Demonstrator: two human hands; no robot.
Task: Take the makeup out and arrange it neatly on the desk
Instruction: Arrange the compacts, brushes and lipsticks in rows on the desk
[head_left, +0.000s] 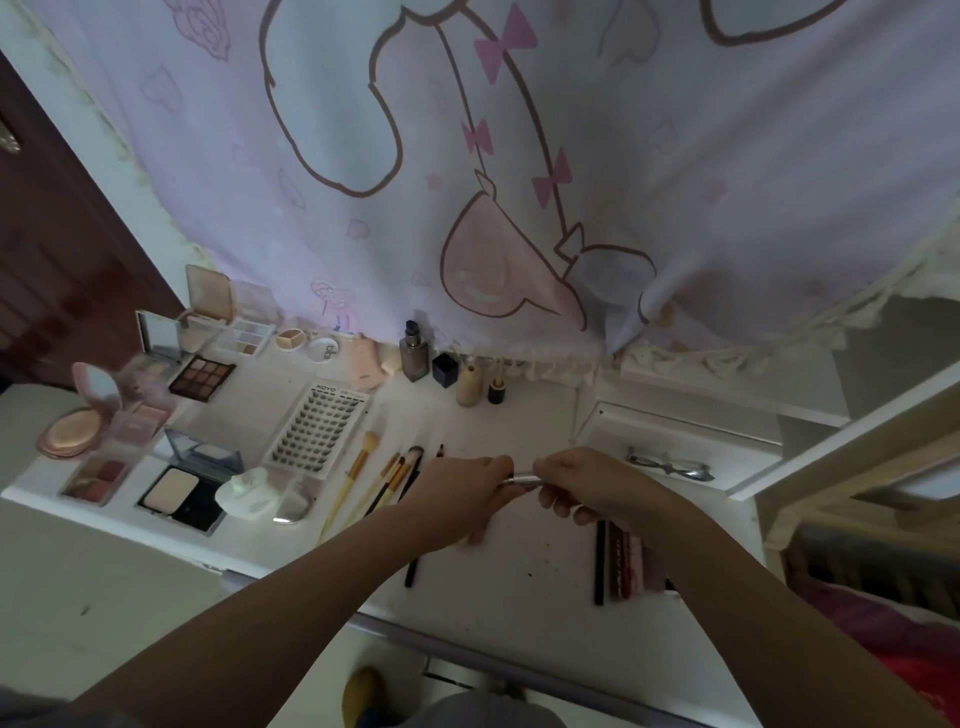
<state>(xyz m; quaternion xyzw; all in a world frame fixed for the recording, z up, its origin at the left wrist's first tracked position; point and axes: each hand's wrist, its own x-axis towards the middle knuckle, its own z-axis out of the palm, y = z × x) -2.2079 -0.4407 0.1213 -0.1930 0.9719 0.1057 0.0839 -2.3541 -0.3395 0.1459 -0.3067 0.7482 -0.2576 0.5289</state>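
Left hand (462, 493) and right hand (587, 486) both pinching a thin silver stick (521, 478) above the desk (519, 561), brushes (387, 478) just left

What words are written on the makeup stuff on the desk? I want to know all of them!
"XOYO" on the top edge of the false lash tray, seen upside down and slightly blurred.
Round white jar lid: a few dark letters, too blurred to read.
Dark red flat package by the right arm: a line of print, too small to read.
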